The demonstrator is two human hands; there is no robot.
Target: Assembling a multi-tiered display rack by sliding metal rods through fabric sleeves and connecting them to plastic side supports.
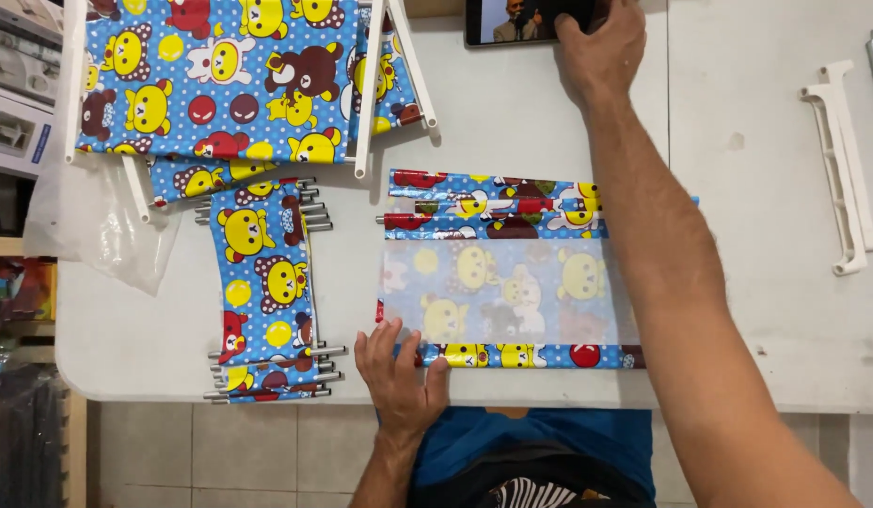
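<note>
My left hand (399, 372) lies flat, fingers spread, on the near left corner of a folded blue cartoon-bear fabric piece (507, 273) that rests on the white table (738, 310). A translucent white layer covers the middle of that piece. My right hand (601, 42) reaches across to the table's far edge and touches a dark phone (512, 21) with a lit screen. Whether the fingers grip the phone is hidden.
A second fabric panel with metal rods (267, 292) lies left of my left hand. A larger printed fabric assembly on white frame bars (248, 75) fills the far left, over a clear plastic bag (107, 221). White plastic frame pieces (846, 169) lie at the right. Tiled floor shows below.
</note>
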